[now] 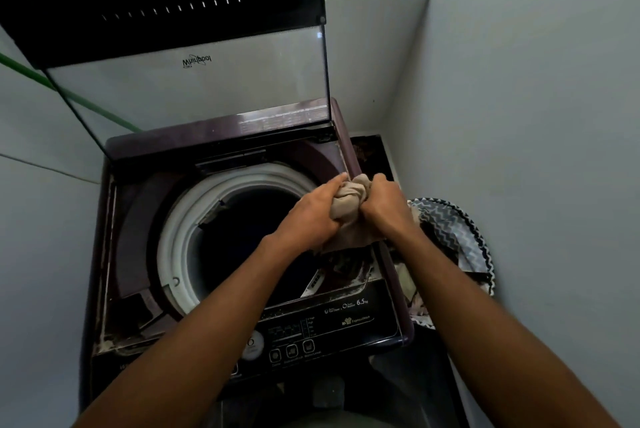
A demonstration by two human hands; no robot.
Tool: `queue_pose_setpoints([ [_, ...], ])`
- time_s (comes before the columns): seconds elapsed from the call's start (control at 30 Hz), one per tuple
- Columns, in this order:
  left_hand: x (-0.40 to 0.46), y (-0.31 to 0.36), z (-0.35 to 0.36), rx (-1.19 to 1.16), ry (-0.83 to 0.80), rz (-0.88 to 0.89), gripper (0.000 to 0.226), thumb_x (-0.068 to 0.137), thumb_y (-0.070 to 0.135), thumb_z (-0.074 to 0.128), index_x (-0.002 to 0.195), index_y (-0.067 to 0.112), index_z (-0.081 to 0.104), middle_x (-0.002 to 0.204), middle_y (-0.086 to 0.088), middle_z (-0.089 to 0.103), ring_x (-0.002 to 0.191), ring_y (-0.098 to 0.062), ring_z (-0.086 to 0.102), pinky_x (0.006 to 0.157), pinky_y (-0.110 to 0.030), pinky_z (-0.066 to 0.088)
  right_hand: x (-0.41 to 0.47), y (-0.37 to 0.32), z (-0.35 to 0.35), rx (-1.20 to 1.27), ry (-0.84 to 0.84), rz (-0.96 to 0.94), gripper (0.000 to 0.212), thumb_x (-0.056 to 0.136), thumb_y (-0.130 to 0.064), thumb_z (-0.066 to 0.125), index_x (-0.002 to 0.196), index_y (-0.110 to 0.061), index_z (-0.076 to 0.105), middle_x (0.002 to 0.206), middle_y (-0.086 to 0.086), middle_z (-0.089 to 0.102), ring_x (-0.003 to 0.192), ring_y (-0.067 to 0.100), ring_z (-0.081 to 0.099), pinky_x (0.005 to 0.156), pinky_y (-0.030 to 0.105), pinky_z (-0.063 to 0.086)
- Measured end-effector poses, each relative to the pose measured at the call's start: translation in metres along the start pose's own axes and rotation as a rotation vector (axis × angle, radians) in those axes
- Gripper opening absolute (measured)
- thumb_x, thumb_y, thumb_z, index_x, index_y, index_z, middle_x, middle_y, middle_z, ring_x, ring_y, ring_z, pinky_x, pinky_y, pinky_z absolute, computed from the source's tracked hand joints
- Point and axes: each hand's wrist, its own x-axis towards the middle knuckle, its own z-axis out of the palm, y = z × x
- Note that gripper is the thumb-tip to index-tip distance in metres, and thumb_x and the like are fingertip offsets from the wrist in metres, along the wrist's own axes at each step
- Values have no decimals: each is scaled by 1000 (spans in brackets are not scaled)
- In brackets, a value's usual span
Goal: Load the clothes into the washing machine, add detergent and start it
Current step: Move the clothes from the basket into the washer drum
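A top-loading washing machine (221,145) stands below me with its glass lid (194,81) raised upright. Its drum (249,237) looks dark inside, ringed by a white rim. My left hand (311,216) and my right hand (384,209) both grip a bunched beige cloth (349,199) over the right edge of the drum opening. The cloth's lower end hangs down between my wrists. The control panel (311,330) runs along the machine's near edge. No detergent is in view.
A laundry basket (478,247) with a grey zigzag lining stands to the right of the machine, against the wall, holding more clothes. Pale walls close in on the left and right. A green hose (69,95) runs along the left wall behind the lid.
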Motion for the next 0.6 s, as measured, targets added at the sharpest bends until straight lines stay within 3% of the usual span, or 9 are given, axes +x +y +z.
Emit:
queue_pose_setpoints([
  [0.1,-1,0,-6,-101,33,-7,108,72,26,83,154,47,15,142,5,46,124,-14,52,103,-31,46,2,-18,-9,98,8,-63,8,89,-15,58,92,-10,52,92,11,60,87,30,57,68,32,37],
  [0.2,-6,-2,-19,-201,91,-8,117,60,26,92,147,58,20,133,8,46,118,-12,53,97,-29,50,4,-37,-13,161,-16,-118,2,87,-10,57,87,-9,56,83,7,58,79,25,54,65,30,36],
  [0.4,-23,-18,-49,-281,192,-8,102,53,27,94,136,56,42,128,15,57,116,-7,58,94,-37,56,7,-67,7,341,-129,-217,12,78,-2,56,89,0,61,84,19,68,77,27,62,70,45,53],
  [0.6,-51,-47,-78,-266,323,-29,99,54,23,94,136,50,45,127,20,57,113,1,56,89,-19,50,-3,-108,38,456,-215,-248,26,71,-10,55,95,-2,63,90,18,71,90,36,68,75,51,57],
])
